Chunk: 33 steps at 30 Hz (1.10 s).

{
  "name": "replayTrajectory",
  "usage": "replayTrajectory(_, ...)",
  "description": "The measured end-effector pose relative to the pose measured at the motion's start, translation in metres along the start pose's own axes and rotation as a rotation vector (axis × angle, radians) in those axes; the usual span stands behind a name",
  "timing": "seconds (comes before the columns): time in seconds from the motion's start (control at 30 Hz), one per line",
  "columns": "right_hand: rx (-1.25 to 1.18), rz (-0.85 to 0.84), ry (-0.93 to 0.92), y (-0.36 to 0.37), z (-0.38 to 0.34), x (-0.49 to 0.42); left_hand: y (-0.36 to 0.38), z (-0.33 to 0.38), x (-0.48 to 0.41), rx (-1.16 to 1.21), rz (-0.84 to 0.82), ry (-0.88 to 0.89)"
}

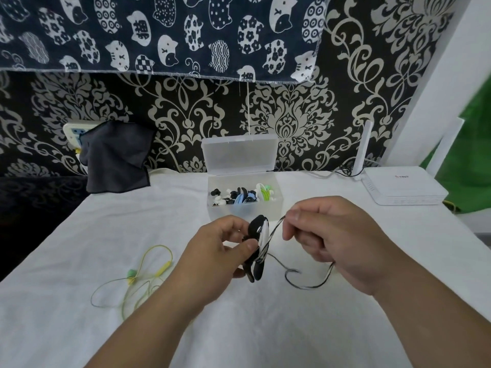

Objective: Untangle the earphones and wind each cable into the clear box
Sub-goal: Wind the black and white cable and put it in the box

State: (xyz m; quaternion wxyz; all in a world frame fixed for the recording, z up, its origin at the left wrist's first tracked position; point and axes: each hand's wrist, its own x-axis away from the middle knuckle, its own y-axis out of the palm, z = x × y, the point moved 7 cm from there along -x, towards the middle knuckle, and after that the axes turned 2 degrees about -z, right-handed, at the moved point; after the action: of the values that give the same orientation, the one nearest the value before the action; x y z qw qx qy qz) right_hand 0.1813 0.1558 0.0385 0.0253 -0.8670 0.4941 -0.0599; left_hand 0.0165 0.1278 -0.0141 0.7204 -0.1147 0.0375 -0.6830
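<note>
On the white tablecloth (132, 221) the open clear box (220, 211) sits behind both hands; left hand (212, 251) pinches the black-and-white cable coil (259, 261); right hand (337, 240) pinches its loose tail (276, 226); slack tension could spring the loops apart; yellow-green earphones (148, 274) lie unwound nearby.

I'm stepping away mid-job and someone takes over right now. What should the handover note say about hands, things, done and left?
Left hand grips the wound part of the black-and-white cable; right hand pinches its loose stretch, the tail trailing onto the white cloth.
Clear box stands open behind the hands, several wound earphones already inside.
Yellow-green earphones lie loose on the cloth, left of the hands.
Left to do: finish this coil, box it, then wind the yellow-green pair.
</note>
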Motion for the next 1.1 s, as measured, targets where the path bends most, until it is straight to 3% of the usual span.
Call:
replayTrajectory(0.23, -0.012, 0.035, -0.046, 0.001, -0.006, 0.001, 0.007, 0.002, 0.002, -0.028, -0.013, 0.009)
replayTrajectory(0.47, -0.022, 0.14, -0.018, -0.015, 0.0, -0.001, 0.007, 0.002, 0.003, 0.094, -0.044, -0.033)
replayTrajectory(0.8, -0.126, -0.189, -0.078, 0.002, -0.011, 0.003, 0.009, -0.012, 0.003, 0.467, -0.02, -0.26)
replayTrajectory(1.1, -0.176, 0.065, -0.066, -0.019, -0.003, -0.002, 0.02, -0.006, 0.007, 0.401, -0.209, -0.196)
